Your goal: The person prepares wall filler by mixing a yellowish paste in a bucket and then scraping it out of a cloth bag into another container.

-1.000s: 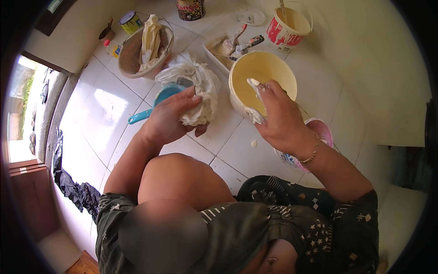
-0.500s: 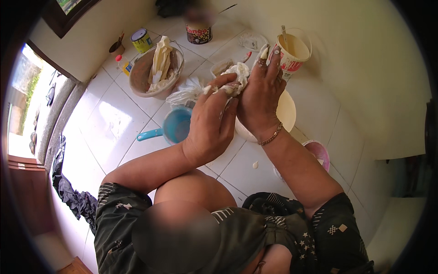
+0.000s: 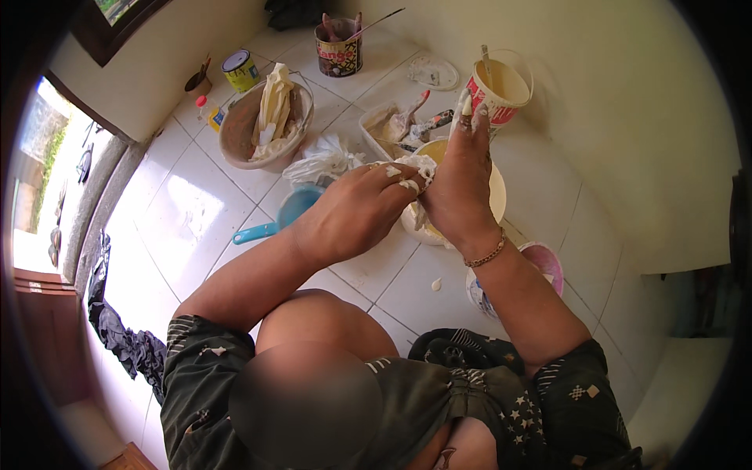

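Note:
Over a round cream basin (image 3: 497, 192), my left hand (image 3: 352, 210) has its fingers curled round a wet white lump (image 3: 421, 164), smeared with pale paste; cloth or fibre, I cannot tell which. The lump presses against the palm side of my right hand (image 3: 460, 184), whose fingers stretch up and away with paste on their tips. Paste also coats the left knuckles. Below the left wrist sits a blue dipper (image 3: 296, 205) on the floor, partly covered by the forearm. Past the hands, a rectangular tub (image 3: 373, 131) holds paste-covered tools.
A red-and-white bucket (image 3: 487, 98) with a stick stands far right. At far left are a greyish bucket (image 3: 235, 137) with cloth and a white plastic bag (image 3: 309, 163). A patterned tin (image 3: 338, 61) and a round lid (image 3: 433, 72) lie beyond. A pink-lined tub (image 3: 546, 260) is beside my right forearm.
Both hands have come slightly nearer and to the right. My left hand has turned, its back now upward, and slid closer to the right palm. The tub's tools now show.

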`<state>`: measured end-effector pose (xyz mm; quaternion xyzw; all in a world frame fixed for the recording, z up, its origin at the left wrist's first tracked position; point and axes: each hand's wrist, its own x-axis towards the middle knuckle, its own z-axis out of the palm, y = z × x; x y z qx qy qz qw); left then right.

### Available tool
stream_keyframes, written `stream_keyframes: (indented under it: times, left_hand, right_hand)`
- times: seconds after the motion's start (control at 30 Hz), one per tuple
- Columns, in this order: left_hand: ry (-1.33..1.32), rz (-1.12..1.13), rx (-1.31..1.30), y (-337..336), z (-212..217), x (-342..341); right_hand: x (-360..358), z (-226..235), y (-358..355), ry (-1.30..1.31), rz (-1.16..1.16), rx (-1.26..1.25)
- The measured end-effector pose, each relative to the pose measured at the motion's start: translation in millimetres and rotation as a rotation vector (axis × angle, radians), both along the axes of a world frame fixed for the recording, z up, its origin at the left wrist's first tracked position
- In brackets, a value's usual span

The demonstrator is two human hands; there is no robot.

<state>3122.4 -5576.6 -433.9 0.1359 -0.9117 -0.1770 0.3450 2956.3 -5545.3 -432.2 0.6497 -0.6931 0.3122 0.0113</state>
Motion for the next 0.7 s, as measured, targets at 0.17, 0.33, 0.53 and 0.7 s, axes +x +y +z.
stream_keyframes:
  times: [0.17, 0.33, 0.53, 0.7]
  left_hand:
    - [0.052, -0.143, 0.059, -12, 3, -10]
    - [0.012, -0.078, 0.137, -27, -3, -12]
    - [0.2, 0.249, 0.843, -33, -11, -24]
    - [0.148, 0.394, 0.754, -26, -15, -51]
  right_hand:
    - [-11, 13, 13, 0.064, 0.054, -0.03]
    - [-16, 21, 27, 0.01, 0.116, -0.018]
    - [-25, 5, 30, 0.134, 0.066, 0.206]
    - [-18, -17, 9, 0.567, 0.007, 0.268]
